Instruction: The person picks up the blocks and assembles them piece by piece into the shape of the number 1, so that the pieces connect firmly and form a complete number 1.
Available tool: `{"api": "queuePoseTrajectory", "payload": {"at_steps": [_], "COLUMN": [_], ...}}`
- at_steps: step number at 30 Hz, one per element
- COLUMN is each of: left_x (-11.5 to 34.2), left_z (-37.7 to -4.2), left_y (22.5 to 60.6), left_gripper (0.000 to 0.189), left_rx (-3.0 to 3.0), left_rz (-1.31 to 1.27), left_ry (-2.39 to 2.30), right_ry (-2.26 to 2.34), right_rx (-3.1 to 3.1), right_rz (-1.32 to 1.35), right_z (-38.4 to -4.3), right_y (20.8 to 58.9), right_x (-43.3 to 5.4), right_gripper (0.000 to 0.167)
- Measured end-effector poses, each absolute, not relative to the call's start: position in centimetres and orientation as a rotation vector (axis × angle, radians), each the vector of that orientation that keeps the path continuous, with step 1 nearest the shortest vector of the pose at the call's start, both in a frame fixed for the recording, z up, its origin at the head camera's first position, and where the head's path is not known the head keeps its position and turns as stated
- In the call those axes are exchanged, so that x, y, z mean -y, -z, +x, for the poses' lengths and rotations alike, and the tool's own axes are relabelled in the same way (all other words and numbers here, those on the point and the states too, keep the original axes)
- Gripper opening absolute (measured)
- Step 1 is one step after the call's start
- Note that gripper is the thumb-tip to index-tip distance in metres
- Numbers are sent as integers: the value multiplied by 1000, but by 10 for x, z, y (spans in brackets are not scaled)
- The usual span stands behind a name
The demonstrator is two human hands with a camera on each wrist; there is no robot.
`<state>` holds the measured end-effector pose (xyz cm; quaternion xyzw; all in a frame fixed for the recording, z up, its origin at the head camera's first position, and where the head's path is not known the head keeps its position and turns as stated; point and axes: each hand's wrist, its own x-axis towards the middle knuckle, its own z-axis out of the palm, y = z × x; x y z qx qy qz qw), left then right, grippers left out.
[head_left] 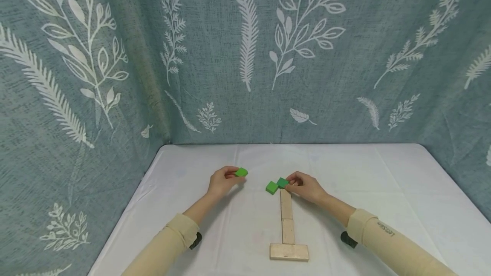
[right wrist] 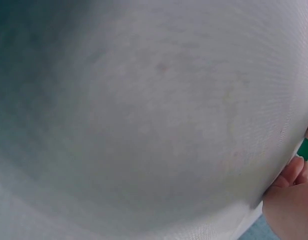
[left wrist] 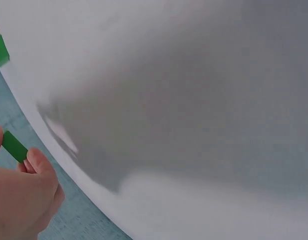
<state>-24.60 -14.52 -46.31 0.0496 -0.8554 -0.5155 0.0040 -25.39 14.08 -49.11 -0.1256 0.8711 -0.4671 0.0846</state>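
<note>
My left hand (head_left: 221, 182) pinches a light green block (head_left: 241, 172) between thumb and fingers, above the table; the left wrist view shows this block (left wrist: 15, 146) too. To the right, my right hand (head_left: 307, 188) pinches a darker green block (head_left: 282, 182) at the far end of a wooden row. A second light green block (head_left: 272, 188) lies on the table, its corner at the darker block. The row is two narrow wooden blocks (head_left: 286, 204) end to end, meeting a crosswise wooden block (head_left: 289, 252) at the near end. In the right wrist view the darker block (right wrist: 306, 149) is mostly cut off.
A white cloth (head_left: 345, 161) covers the table. A blue-green curtain (head_left: 215, 54) with white leaf prints hangs behind the table and along its sides. Dark bands show under both sleeve cuffs.
</note>
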Motion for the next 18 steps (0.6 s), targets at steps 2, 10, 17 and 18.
{"api": "queuePoseTrajectory", "payload": {"at_steps": [2, 10, 17, 18], "left_x": [142, 133, 125, 123], "left_z": [-243, -233, -225, -224], "left_y": [463, 463, 467, 467], "left_gripper": [39, 39, 40, 40], "left_rx": [2681, 2695, 2674, 2675], "left_rz": [142, 63, 20, 16], "left_ry": [1625, 1618, 1663, 1668], "right_ry": [1393, 1395, 1406, 1407], "right_rx": [-2602, -2612, -2582, -2580], "right_rz": [-370, -384, -355, -359], "right_z": [-253, -252, -252, -252], "right_y": [491, 490, 489, 489], "right_x": [-141, -141, -141, -141], "right_gripper": [26, 27, 26, 26]}}
